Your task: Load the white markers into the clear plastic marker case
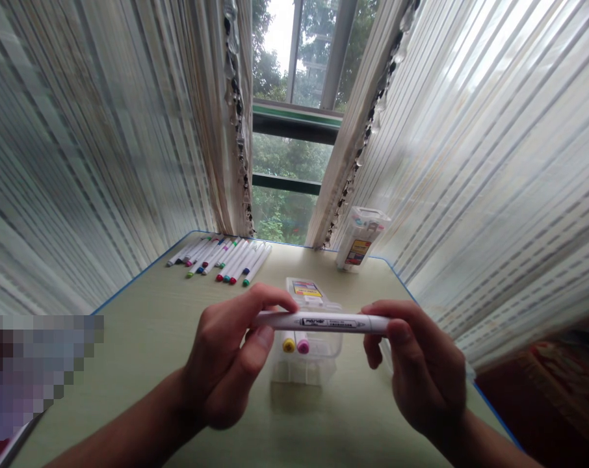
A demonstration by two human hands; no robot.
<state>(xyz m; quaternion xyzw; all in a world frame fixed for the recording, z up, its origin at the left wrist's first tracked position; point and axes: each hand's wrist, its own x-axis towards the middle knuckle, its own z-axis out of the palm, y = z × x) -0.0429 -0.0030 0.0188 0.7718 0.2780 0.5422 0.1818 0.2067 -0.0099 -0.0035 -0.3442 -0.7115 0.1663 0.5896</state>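
Note:
I hold a white marker pen [324, 321] level in front of me, one end in each hand. My left hand [231, 364] pinches its left end between thumb and fingers. My right hand [416, 364] pinches the right end the same way. Just behind and below the marker stands a clear plastic marker box [307, 364] on the pale green table [143, 338]. Two markers stand in it, one with a yellow cap [288, 344] and one with a pink cap [303, 346].
A row of several white markers [223, 257] with coloured caps lies at the table's far left. The box's clear lid [360, 240] stands at the far right by the curtain. Sheer striped curtains hang on both sides of a window.

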